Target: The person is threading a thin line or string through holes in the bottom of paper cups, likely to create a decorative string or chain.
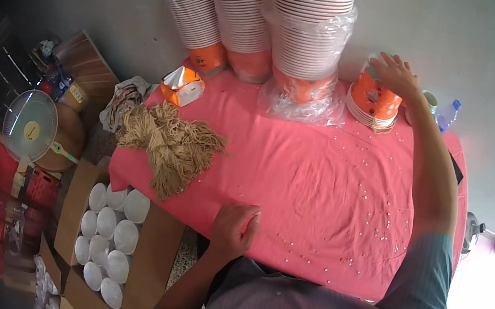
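Observation:
My right hand (397,75) is stretched to the far right of the table, fingers spread over the top of an upside-down orange paper tub (376,99). White rims show stacked beneath that tub, with a tan loop by its base. My left hand (235,228) is closed in a loose fist at the table's near edge; whatever may be inside it is hidden. A heap of tan strings (172,145) lies on the pink cloth (284,167) to the left. Small pale bits are scattered over the cloth's right half.
Three tall stacks of paper tubs (305,43) in clear plastic stand along the back. An orange tissue pack (182,86) sits left of them. A blue-tinted bottle (448,115) and a jar (429,100) stand far right. An open carton (153,269) of white cups is at the left.

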The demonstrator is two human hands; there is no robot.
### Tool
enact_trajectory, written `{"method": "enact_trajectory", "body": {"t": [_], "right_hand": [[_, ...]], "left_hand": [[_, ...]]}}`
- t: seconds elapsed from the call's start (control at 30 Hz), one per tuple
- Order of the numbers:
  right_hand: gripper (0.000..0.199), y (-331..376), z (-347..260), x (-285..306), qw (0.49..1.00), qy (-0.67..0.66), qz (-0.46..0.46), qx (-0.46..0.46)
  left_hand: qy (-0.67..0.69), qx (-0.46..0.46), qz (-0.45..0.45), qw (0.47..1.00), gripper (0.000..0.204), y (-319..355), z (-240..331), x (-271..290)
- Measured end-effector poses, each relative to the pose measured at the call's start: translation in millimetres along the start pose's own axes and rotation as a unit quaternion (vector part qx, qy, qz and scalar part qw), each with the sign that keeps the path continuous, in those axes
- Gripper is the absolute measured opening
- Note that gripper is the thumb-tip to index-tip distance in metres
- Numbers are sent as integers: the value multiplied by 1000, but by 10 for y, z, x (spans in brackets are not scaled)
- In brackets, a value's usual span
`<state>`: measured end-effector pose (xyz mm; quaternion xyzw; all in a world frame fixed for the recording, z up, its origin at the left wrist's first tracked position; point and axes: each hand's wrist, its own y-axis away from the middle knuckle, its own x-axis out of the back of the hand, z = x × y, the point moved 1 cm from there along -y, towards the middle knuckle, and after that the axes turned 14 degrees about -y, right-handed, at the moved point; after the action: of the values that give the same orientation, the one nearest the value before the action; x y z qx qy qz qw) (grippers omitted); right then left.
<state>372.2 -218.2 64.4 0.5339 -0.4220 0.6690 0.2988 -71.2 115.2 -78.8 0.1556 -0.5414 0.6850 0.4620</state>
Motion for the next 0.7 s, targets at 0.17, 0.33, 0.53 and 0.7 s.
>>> {"method": "enact_trajectory", "body": {"t": [0.17, 0.33, 0.53, 0.7], "right_hand": [[46, -79, -45, 360, 975, -87, -27, -204], [24, -98, -992, 1777, 935, -195, 294, 41], [20, -280, -1813, 2513, 967, 51, 199, 149], [17, -462, -2019, 2645, 989, 80, 100, 75]], "left_hand": [[20, -4, 14, 1000, 19, -76, 19, -55], [22, 9, 17, 1000, 20, -31, 7, 36], [40, 4, 38, 998, 18, -36, 1, 2], [54, 10, 43, 998, 19, -14, -16, 11]]}}
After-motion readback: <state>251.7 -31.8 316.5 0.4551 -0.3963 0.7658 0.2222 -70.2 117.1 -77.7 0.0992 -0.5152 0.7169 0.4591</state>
